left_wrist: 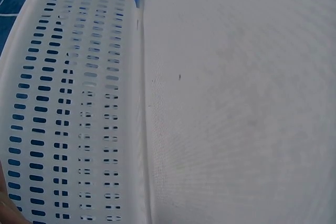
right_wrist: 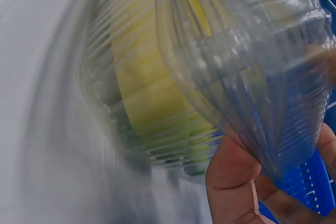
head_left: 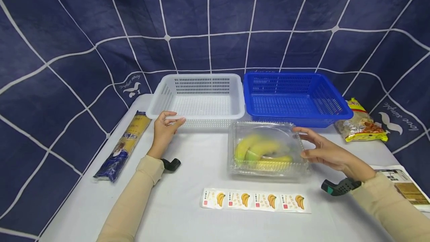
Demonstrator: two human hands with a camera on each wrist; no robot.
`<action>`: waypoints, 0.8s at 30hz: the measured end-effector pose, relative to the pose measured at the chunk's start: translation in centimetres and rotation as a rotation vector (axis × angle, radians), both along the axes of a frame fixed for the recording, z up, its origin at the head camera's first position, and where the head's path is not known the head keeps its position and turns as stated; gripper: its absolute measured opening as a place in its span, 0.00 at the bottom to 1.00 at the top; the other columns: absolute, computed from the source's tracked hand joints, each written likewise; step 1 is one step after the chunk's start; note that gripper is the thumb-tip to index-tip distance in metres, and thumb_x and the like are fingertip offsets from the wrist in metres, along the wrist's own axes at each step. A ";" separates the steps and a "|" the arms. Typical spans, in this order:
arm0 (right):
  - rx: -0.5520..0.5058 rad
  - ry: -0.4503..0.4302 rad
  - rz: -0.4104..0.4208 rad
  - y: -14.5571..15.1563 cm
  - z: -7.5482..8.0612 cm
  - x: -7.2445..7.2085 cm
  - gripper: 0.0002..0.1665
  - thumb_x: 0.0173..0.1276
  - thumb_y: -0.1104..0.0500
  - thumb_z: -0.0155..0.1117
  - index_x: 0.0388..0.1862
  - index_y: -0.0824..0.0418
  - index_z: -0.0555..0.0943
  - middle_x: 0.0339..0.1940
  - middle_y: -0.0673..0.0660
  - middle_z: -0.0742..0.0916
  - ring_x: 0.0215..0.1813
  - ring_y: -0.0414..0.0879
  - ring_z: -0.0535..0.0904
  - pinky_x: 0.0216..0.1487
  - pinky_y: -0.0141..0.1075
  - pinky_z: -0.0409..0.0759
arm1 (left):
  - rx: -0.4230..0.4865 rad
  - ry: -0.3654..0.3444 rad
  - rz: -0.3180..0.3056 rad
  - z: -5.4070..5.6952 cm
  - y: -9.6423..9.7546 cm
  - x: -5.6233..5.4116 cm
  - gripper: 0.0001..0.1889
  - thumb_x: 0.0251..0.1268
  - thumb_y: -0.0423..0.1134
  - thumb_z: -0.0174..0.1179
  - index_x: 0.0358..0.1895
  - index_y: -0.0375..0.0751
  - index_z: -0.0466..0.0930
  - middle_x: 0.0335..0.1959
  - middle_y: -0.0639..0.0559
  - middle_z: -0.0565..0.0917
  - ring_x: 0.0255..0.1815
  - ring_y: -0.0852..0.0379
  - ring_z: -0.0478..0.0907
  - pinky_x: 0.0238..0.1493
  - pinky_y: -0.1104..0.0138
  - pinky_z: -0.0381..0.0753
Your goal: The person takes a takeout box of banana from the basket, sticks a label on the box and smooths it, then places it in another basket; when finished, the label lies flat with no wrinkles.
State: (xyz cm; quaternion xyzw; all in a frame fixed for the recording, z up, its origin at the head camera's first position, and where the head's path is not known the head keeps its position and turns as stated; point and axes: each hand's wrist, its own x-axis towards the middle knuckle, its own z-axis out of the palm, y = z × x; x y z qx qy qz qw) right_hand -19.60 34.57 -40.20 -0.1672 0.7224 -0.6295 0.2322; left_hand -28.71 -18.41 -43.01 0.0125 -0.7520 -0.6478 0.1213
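Right hand point(head_left: 324, 151) grips right side of clear, ribbed plastic box point(head_left: 268, 172), yellow-green bananas point(head_left: 250, 148) inside. Left hand point(head_left: 162, 130) pinches front rim of white perforated plastic basket point(head_left: 215, 117).

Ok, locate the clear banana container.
In the head view, the clear container is right of centre, in the right grip, between the blue basket and the label strip.

bananas point(head_left: 260, 150) lie in a box point(head_left: 231, 150), behind the label strip point(head_left: 256, 201), before the baskets point(head_left: 299, 116).

Bright, even head view, glints on clear container point(head_left: 252, 127), dimmer, greyer wrist views (right one partly blurred)
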 end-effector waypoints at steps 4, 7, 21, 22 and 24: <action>0.000 -0.010 0.003 0.1 0.1 -0.5 0.44 0.78 0.72 0.58 0.78 0.29 0.66 0.84 0.80 0.39 0.51 0.44 0.80 0.45 0.38 0.86 | -0.006 0.000 0.004 0.1 0.1 0.0 0.23 0.71 0.37 0.76 0.60 0.33 0.75 0.31 0.65 0.88 0.23 0.64 0.76 0.26 0.75 0.75; 0.004 -0.010 -0.001 0.0 0.2 -0.7 0.44 0.78 0.71 0.59 0.78 0.30 0.65 0.84 0.80 0.39 0.47 0.43 0.80 0.41 0.36 0.85 | -0.008 0.008 0.005 0.2 0.2 -0.1 0.22 0.71 0.36 0.75 0.60 0.33 0.75 0.32 0.65 0.87 0.24 0.63 0.78 0.26 0.75 0.75; 0.099 -0.047 -0.044 -0.1 0.4 -0.2 0.51 0.81 0.66 0.59 0.91 0.36 0.49 0.85 0.80 0.40 0.61 0.49 0.77 0.48 0.43 0.85 | -0.005 -0.089 -0.041 1.0 -0.4 0.2 0.25 0.72 0.36 0.74 0.64 0.34 0.73 0.36 0.62 0.87 0.31 0.59 0.83 0.32 0.74 0.80; 0.108 -0.048 -0.045 -0.1 0.4 -0.2 0.51 0.82 0.65 0.60 0.91 0.37 0.48 0.85 0.81 0.40 0.63 0.51 0.76 0.50 0.44 0.85 | -0.013 -0.104 -0.048 1.1 -0.5 0.2 0.26 0.72 0.36 0.74 0.65 0.34 0.73 0.37 0.62 0.87 0.32 0.58 0.83 0.33 0.74 0.81; 0.116 -0.038 -0.044 0.0 0.3 -0.1 0.51 0.83 0.64 0.59 0.92 0.39 0.45 0.85 0.81 0.40 0.66 0.53 0.75 0.54 0.45 0.83 | -0.035 -0.133 -0.068 1.3 -0.7 0.4 0.28 0.73 0.38 0.73 0.69 0.35 0.72 0.39 0.58 0.87 0.31 0.58 0.82 0.34 0.73 0.81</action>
